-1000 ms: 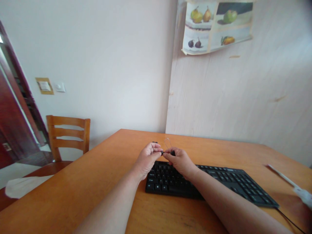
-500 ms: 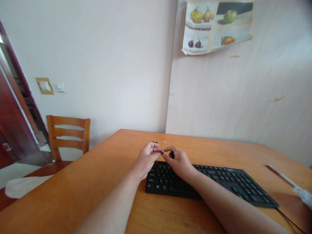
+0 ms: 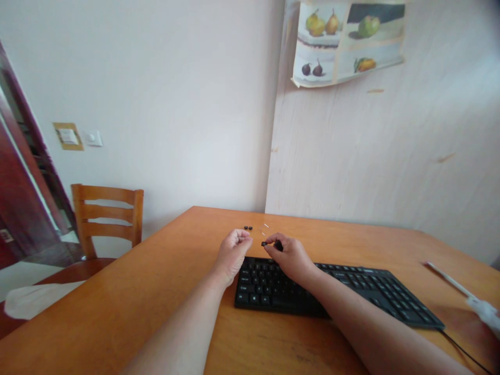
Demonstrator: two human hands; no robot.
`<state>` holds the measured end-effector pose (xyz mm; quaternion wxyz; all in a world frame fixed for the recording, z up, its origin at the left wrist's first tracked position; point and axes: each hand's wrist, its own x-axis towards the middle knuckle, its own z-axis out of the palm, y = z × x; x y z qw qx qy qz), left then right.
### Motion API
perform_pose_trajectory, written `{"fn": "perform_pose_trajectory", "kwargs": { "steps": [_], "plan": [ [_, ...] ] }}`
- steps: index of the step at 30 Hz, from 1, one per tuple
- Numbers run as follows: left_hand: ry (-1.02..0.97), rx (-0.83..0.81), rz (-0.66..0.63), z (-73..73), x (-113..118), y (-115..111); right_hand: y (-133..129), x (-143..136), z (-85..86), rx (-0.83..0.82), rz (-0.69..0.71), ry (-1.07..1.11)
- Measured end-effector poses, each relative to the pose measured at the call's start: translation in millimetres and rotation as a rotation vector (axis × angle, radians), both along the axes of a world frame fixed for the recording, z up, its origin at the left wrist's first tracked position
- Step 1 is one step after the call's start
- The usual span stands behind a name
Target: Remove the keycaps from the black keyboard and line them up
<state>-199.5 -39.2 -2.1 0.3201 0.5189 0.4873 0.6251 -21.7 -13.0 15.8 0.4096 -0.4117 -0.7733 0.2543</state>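
My right hand (image 3: 291,255) is above the keyboard's back edge, thumb and forefinger pinched on a small black keycap (image 3: 264,244). A second dark object (image 3: 278,245) is tucked behind those fingers; its kind is mostly hidden. To the left, my left hand (image 3: 233,255) hovers by the keyboard's left back corner, fingertips pressed together; whatever may be between them is too small to make out. Beneath the hands lies a black keyboard (image 3: 281,297), partly covered by the right hand and forearm. Two black keycaps (image 3: 248,228) sit on the table beyond the left hand.
Thin pale slivers (image 3: 266,225) show just past the hands. On the right of the wooden table (image 3: 175,291) lies a white stick-like object (image 3: 449,278); the keyboard cable (image 3: 463,348) runs off below it. A wooden chair (image 3: 107,212) stands at the left.
The hands have drawn apart. The small black keycap that was between both hands' fingertips is now in the right hand's pinch. Two keycaps behind the left hand show more fully.
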Motion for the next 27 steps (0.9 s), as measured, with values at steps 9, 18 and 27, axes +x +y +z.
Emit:
{"fn": "perform_pose_trajectory", "kwargs": {
  "steps": [9, 18, 27],
  "plan": [
    [0.223, -0.103, 0.218, -22.4, -20, 15, 21, 13, 15.8, -0.13, -0.036, -0.016],
    [0.392, -0.13, 0.183, -21.4, -15, 12, 56, -3, 18.5, -0.325, -0.044, -0.14],
    [0.409, -0.105, 0.155, -20.1, -15, 8, 112, -33, 2.4, -0.447, -0.104, -0.201]
  ]
}}
